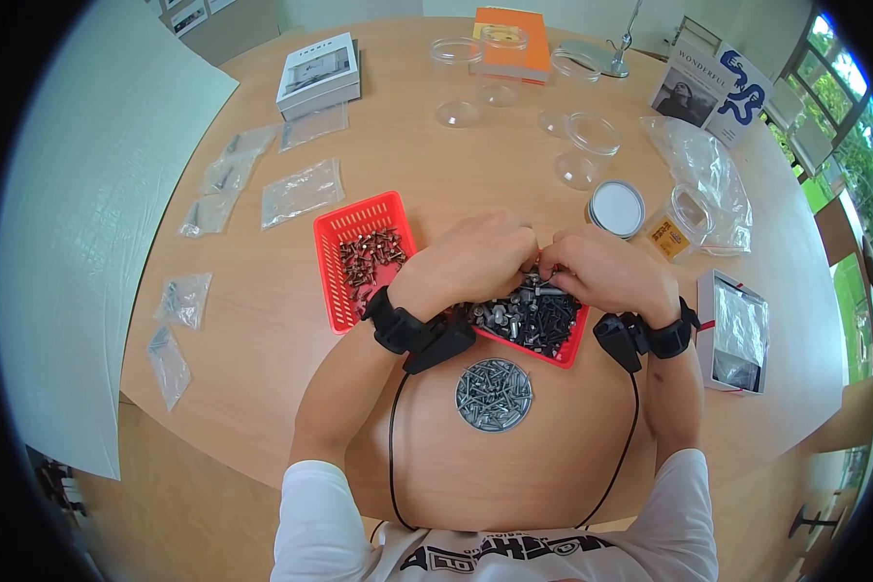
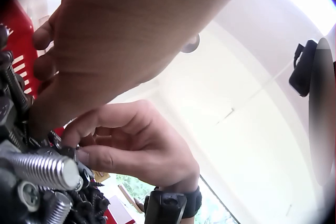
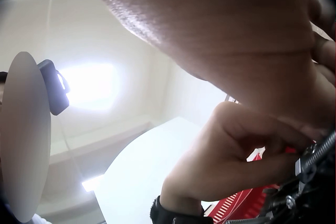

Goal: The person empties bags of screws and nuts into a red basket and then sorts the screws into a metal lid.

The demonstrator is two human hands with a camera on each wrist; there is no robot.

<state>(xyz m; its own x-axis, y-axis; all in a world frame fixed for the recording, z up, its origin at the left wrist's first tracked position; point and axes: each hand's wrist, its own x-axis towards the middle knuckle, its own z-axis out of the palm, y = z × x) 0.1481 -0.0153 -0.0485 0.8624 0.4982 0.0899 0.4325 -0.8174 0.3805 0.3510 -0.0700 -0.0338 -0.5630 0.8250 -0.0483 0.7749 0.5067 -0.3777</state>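
A red tray (image 1: 332, 233) has two compartments: brown screws (image 1: 369, 254) on the left, mixed black screws and silver bolts (image 1: 533, 320) on the right. Both hands hover over the right compartment with fingertips meeting at its far edge. My left hand (image 1: 475, 257) curls its fingers down onto a bolt in the pile (image 3: 310, 174). My right hand (image 1: 606, 274) pinches small black screws (image 2: 63, 142) between thumb and fingers. Thick silver bolts (image 2: 42, 171) lie just below. Which exact piece each hand holds is hidden by the fingers.
A round dish of silver screws (image 1: 495, 395) sits near the table's front edge. Small plastic bags (image 1: 301, 192) lie at the left. Clear jars (image 1: 456, 82), a lid (image 1: 616, 208), books (image 1: 318, 73) and a box (image 1: 737, 330) stand beyond and to the right.
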